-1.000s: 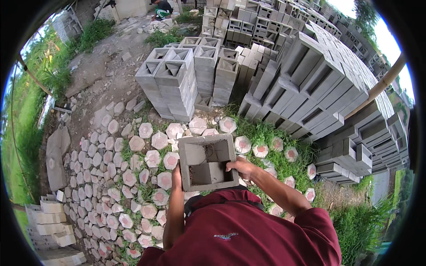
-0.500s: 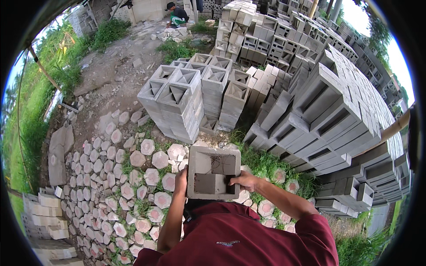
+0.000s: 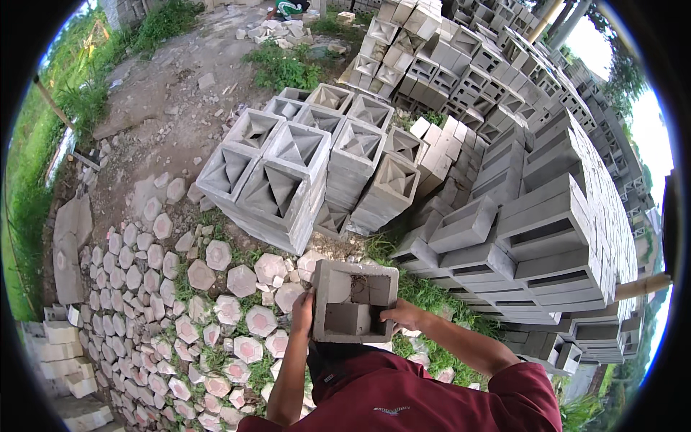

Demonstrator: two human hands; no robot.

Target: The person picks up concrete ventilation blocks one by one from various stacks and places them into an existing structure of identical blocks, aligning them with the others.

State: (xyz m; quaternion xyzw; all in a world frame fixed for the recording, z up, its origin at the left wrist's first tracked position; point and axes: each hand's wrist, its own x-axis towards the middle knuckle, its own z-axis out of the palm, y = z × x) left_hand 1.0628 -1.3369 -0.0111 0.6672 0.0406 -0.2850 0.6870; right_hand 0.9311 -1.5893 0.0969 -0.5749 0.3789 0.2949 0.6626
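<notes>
One grey hollow concrete block [image 3: 350, 317], held from both sides: L hand [image 3: 302, 312] lies along its left outer wall, R hand [image 3: 404, 317] clasps the right wall w/ thumb hooked over the rim into the hollow. Hands stand apart by the block's full width, both occupied (fingers beneath are hidden, so I can't tell how far they curl). The block is just ahead of the holder's maroon shirt [image 3: 439, 396], hollow side up, above hexagonal pavers [image 3: 227, 310], many w/ pinkish centres, green grass [image 3: 461, 315] growing btwn & beside them. Ahead, near the block, upright columns of grey blocks [image 3: 263, 227] show angular hollows on top. To the R, long stacked rows [image 3: 536, 277] rise like a wall; pale blocks [image 3: 63, 351] are piled well off to the L. In the bkgd, across bare dirt, a rubble heap [image 3: 284, 31] lies near a co-worker in green [image 3: 289, 9], only partly visible.
</notes>
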